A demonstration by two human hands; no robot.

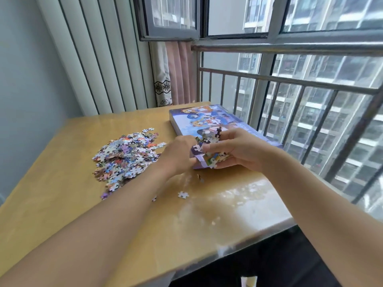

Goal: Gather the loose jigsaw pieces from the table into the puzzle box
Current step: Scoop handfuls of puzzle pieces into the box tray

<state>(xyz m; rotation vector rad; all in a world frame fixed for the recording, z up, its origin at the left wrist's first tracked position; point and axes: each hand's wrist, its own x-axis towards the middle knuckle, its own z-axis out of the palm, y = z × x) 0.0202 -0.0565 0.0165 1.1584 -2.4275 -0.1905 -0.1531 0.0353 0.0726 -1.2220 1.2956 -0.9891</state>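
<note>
Two hands | right hand [238, 150] curled around jigsaw pieces [211, 150] | left hand [178, 156] cupping them

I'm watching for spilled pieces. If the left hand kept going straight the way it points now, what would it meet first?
The left hand points right, toward the handful of pieces held by the right hand. It would meet that handful first, seemingly already touching it. The puzzle box lies just behind, though depth is unclear.
</note>
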